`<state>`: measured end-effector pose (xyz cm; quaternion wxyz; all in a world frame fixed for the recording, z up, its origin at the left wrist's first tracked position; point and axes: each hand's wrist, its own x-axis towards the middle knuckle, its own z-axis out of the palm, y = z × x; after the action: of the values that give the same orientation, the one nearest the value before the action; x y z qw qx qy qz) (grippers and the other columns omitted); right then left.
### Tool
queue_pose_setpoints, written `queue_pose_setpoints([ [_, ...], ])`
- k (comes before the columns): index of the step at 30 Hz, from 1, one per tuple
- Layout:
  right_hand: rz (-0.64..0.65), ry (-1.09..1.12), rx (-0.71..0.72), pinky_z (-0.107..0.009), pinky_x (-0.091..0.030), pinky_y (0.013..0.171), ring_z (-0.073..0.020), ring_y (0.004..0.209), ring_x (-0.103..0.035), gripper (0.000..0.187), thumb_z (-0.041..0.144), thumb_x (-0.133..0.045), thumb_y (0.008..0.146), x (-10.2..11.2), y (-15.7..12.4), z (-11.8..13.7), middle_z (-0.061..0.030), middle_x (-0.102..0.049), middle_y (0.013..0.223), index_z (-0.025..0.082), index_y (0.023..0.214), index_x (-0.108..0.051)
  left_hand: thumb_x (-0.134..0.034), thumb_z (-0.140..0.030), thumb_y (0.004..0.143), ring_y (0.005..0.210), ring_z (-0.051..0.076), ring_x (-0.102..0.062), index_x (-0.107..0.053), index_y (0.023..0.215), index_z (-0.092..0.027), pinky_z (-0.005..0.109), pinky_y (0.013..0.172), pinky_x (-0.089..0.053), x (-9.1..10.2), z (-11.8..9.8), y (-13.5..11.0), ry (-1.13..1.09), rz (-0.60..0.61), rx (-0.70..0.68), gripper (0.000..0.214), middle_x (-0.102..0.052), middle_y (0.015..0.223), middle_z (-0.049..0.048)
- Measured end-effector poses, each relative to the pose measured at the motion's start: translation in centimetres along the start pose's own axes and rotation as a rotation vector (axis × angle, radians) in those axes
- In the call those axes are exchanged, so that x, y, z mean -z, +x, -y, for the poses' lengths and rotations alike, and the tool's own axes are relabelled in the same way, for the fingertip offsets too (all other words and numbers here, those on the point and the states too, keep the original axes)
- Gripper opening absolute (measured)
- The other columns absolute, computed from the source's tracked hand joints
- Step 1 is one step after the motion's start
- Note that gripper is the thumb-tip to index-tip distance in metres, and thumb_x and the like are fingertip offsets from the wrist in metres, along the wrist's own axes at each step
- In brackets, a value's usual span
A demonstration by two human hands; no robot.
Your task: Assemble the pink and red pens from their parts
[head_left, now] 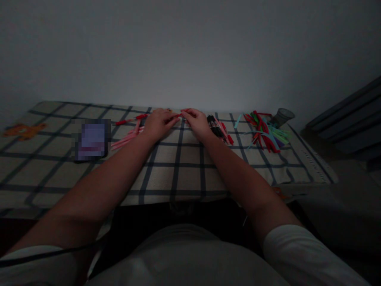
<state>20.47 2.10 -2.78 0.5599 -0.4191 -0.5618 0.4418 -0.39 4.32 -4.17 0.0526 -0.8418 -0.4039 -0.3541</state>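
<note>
Both my hands meet at the far middle of a checked tablecloth (178,167). My left hand (159,123) and my right hand (198,123) have their fingers pinched together on a thin red strip (181,114) held between them. Pink strips (127,139) lie just left of my left hand, and a red pen (132,118) lies beyond them. Black and red pens (220,129) lie right beside my right hand.
A heap of red, green and blue strips (266,133) lies at the right, with a small clear cup (282,116) behind it. A blurred rectangular object (91,140) sits on the left, an orange bear figure (25,130) at the far left edge. A wall stands behind.
</note>
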Motion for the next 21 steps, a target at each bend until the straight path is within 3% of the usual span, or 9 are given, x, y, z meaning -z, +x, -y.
queue_pose_setpoints([
  [5,0.018,-0.06,0.005,-0.025,-0.057,0.076,-0.013,0.081,-0.065,0.013,0.036,-0.086,0.099,0.38,-0.01,-0.08,0.0015,-0.077,0.091,0.024,0.098,-0.081,-0.059,-0.052,0.112,0.108,0.03,-0.073,-0.089,0.131,-0.035,0.043,0.097,-0.053,0.0,0.09,-0.02,0.023,0.02,-0.005,0.039,-0.086,0.108,0.0074],
  [10,0.06,-0.161,0.012,-0.028,-0.05,0.074,-0.0135,0.074,-0.058,0.026,0.038,-0.081,0.104,0.8,-0.18,0.31,0.0032,-0.066,0.075,0.022,0.085,-0.078,-0.062,-0.051,0.112,0.111,0.03,-0.072,-0.089,0.127,-0.034,0.043,0.101,-0.054,-0.23,0.32,-0.01,0.019,0.01,0.0,0.036,-0.087,0.111,0.0071],
  [14,0.047,-0.22,0.015,-0.027,-0.046,0.074,-0.0126,0.073,-0.055,0.026,0.036,-0.079,0.105,0.9,-0.28,0.56,0.0051,-0.061,0.072,0.02,0.085,-0.076,-0.062,-0.051,0.113,0.113,0.031,-0.071,-0.089,0.13,-0.031,0.044,0.102,-0.053,-0.02,0.03,0.07,0.031,0.049,0.031,0.038,-0.085,0.113,0.0091],
  [21,0.039,-0.245,0.077,-0.028,-0.051,0.081,-0.0157,0.088,-0.066,0.018,0.036,-0.077,0.104,0.51,-0.22,0.4,-0.0007,-0.074,0.089,0.019,0.101,-0.082,-0.062,-0.048,0.112,0.114,0.033,-0.071,-0.089,0.133,-0.027,0.048,0.103,-0.053,0.47,-0.42,0.17,0.024,0.073,0.028,0.04,-0.085,0.113,0.0117],
])
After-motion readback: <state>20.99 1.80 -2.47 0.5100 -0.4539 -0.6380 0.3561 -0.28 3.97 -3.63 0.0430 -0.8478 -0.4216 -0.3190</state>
